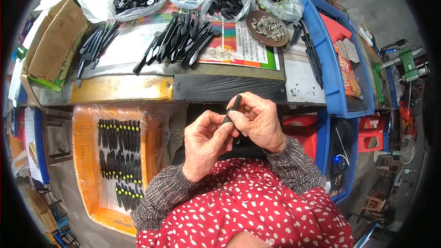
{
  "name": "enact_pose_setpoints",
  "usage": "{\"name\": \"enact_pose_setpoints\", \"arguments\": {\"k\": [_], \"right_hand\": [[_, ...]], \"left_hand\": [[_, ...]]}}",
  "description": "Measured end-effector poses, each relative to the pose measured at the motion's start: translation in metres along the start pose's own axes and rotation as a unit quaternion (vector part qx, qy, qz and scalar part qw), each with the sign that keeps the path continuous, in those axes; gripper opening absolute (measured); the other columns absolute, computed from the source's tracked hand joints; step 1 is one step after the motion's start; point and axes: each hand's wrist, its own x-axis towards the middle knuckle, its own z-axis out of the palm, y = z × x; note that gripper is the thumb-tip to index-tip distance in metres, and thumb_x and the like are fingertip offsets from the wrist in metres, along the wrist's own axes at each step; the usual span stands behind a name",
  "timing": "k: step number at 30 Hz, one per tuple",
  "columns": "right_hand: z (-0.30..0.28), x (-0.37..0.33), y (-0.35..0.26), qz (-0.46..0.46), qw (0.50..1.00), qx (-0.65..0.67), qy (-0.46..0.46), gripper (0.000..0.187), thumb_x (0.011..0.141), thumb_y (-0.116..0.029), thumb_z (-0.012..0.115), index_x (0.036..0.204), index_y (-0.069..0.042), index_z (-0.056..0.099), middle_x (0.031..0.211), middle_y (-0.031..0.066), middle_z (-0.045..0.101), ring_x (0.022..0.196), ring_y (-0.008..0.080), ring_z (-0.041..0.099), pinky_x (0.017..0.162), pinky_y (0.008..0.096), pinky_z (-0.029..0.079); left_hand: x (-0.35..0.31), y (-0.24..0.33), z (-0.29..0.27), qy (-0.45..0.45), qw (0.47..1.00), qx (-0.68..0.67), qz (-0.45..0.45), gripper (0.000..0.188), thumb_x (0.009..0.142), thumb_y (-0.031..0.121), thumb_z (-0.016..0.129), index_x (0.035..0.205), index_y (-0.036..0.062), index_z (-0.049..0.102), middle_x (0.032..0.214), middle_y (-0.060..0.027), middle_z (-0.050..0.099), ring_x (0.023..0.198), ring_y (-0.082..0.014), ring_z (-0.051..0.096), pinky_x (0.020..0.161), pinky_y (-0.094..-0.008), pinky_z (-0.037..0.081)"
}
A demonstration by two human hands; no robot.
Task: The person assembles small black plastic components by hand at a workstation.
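Workbench (pixel 229 87): runs across the far side, two heaps of long black parts (pixel 179 39) lying on it.
Orange crate (pixel 83 174): stands left of the person, below bench level; inside, three rows of black pieces (pixel 121 164) with yellow-green dots.
Blue tray (pixel 334 80): at the bench's right end, holding a red item (pixel 333 28), a pale lump (pixel 347 49) and a red-orange packet (pixel 349 80).
Cardboard box (pixel 55 41): at the bench's left; its contents cannot be seen.
Clear bags (pixel 245 0): in a row at the back, holding small black parts; the leftmost also has round discs.
Left hand (pixel 206 142): thumb and fingers pinch the lower end of a small black piece.
Right hand (pixel 259 121): pinches the same piece higher up.
Brown dish (pixel 254 36): on the bench, heaped with tiny silvery metal bits (pixel 268 27).
Small black piece (pixel 237 102): tilted between both hands' fingertips, in front of the bench edge.
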Motion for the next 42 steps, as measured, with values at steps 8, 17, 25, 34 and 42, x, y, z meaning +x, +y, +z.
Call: {"name": "enact_pose_setpoints", "arguments": {"k": [8,17,25,34,42], "right_hand": [[-0.013,0.003,-0.003,-0.014,0.999,0.028,-0.034,0.024,0.089,-0.018,0.067,0.102,0.001,0.061,0.071,-0.0024,0.058,0.056,0.0000,0.047,0.046,0.0162,0.036],[-0.025,0.011,-0.011,0.045,0.987,0.068,-0.138,0.022,0.094,-0.021,0.059,0.081,-0.003,0.063,0.062,-0.0069,0.051,0.052,-0.0008,0.040,0.044,0.0170,0.029],[-0.012,0.004,-0.004,-0.038,0.999,0.018,-0.016,0.022,0.093,-0.021,0.061,0.085,-0.001,0.060,0.068,-0.0026,0.056,0.057,0.0015,0.048,0.048,0.0182,0.038],[-0.017,0.002,-0.008,0.006,0.997,0.018,-0.074,0.016,0.091,-0.015,0.063,0.095,0.000,0.059,0.072,-0.0021,0.057,0.057,0.0007,0.049,0.047,0.0161,0.038],[-0.018,0.003,-0.007,0.022,0.997,0.021,-0.074,0.011,0.088,-0.005,0.062,0.097,0.001,0.057,0.072,-0.0017,0.058,0.058,0.0009,0.051,0.049,0.0166,0.041]], "left_hand": [[-0.001,0.004,-0.001,-0.020,1.000,0.005,-0.018,0.008,0.092,0.008,0.058,0.094,0.0007,0.055,0.076,-0.0096,0.065,0.053,-0.0086,0.055,0.042,-0.0177,0.037],[-0.003,0.004,0.001,-0.058,0.992,-0.078,-0.079,0.007,0.092,0.007,0.058,0.093,0.0021,0.053,0.075,-0.0112,0.064,0.051,-0.0109,0.054,0.041,-0.0196,0.035],[-0.003,-0.001,-0.002,-0.046,0.994,-0.064,-0.070,0.006,0.092,0.006,0.058,0.094,0.0036,0.053,0.077,-0.0118,0.065,0.052,-0.0115,0.054,0.042,-0.0196,0.035],[-0.002,0.000,-0.001,-0.027,0.998,-0.046,-0.037,0.005,0.092,0.005,0.057,0.094,0.0024,0.053,0.077,-0.0119,0.065,0.053,-0.0104,0.054,0.042,-0.0190,0.036],[0.000,0.001,-0.002,-0.028,0.999,-0.021,-0.021,0.005,0.092,0.005,0.057,0.094,0.0007,0.054,0.077,-0.0108,0.066,0.053,-0.0089,0.055,0.043,-0.0183,0.038]]}}
